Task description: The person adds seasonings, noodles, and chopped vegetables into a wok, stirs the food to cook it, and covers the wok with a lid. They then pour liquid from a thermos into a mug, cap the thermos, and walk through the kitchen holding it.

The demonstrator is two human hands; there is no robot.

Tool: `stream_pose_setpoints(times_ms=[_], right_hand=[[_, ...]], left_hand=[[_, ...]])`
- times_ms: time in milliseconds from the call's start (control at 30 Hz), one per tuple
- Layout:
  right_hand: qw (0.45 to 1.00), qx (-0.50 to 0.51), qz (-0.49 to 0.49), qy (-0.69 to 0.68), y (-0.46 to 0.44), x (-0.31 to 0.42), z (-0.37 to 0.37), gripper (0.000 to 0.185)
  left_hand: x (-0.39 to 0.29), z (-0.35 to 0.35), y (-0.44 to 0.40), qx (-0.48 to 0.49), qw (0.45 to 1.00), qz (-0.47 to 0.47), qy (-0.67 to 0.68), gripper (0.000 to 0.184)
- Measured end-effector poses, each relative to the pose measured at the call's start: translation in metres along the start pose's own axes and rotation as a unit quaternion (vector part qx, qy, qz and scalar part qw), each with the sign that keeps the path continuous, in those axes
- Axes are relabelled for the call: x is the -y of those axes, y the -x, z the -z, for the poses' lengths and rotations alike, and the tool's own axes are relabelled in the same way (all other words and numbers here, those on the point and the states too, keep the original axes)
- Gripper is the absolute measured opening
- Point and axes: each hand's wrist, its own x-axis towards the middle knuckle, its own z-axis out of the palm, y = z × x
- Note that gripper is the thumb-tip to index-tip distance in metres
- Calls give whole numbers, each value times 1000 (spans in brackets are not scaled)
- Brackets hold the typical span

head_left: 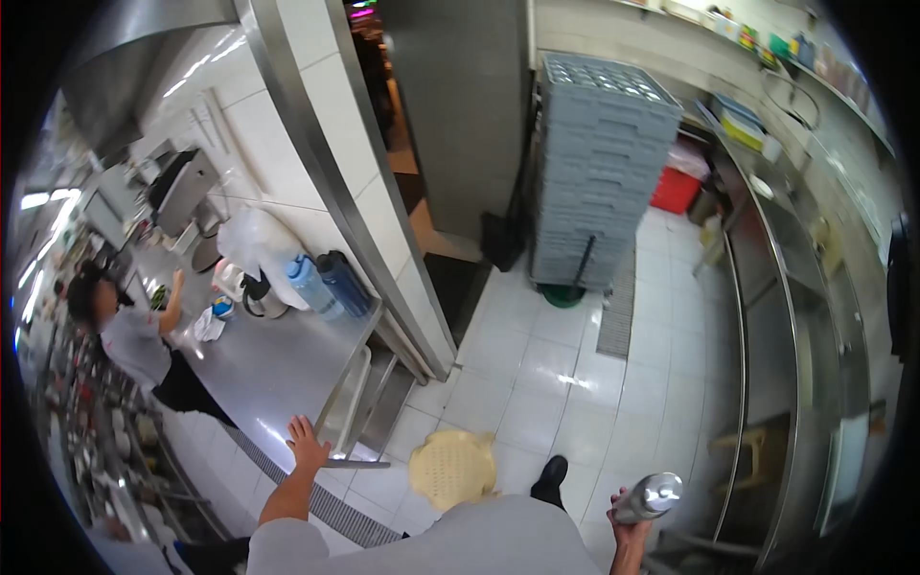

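Note:
My left hand [308,447] is open with its fingers spread, at the near corner of the steel table [259,369]. Whether it touches the edge I cannot tell. At the lower right, my right hand [628,537] is wrapped round a silver metal canister [648,498] with a shiny rounded top. The canister is tilted, its top toward the upper right. On the table stand a light blue water bottle [312,287], a dark blue bottle [343,283], a jug [264,295] and a crumpled white cloth or paper [208,324].
A tall stack of grey crates [604,172] stands ahead on the tiled floor, near a doorway. A cream plastic stool [452,468] is close to my feet. Steel counters [767,259] line the right side. Another person [134,331] works at the table's left side.

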Motion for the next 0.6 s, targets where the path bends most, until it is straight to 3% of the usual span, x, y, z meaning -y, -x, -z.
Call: stream_pose_setpoints(times_ms=[100, 200, 267, 333, 400, 433, 500, 533, 600], right_hand=[[990, 115, -72, 27, -91, 45, -67, 42], [965, 206, -72, 147, -176, 61, -149, 44], [944, 251, -106, 184, -208, 57, -215, 45], [920, 286, -135, 230, -230, 48, -274, 46], [894, 291, -228, 253, -255, 25, -318, 45], [891, 292, -234, 256, -266, 13, -335, 45], [845, 311, -355, 252, -289, -10, -364, 52], [841, 310, -361, 259, -305, -24, -374, 52], [792, 341, -427, 270, -332, -49, -387, 57]], left_hand=[[-20, 5, -12, 59, 993, 65, 73, 114], [-29, -14, -24, 88, 991, 94, 22, 118], [-50, 10, -26, 172, 965, 189, 55, 108], [-79, 13, -26, 195, 970, 130, 63, 88], [-130, -15, -4, 58, 971, 31, 230, 71], [-159, -39, 3, 47, 975, 8, 216, 66], [-223, -69, 30, 132, 950, -24, 282, 67], [-254, -66, 42, 206, 919, -142, 306, 72], [-304, -86, 57, 386, 855, -133, 320, 77]])
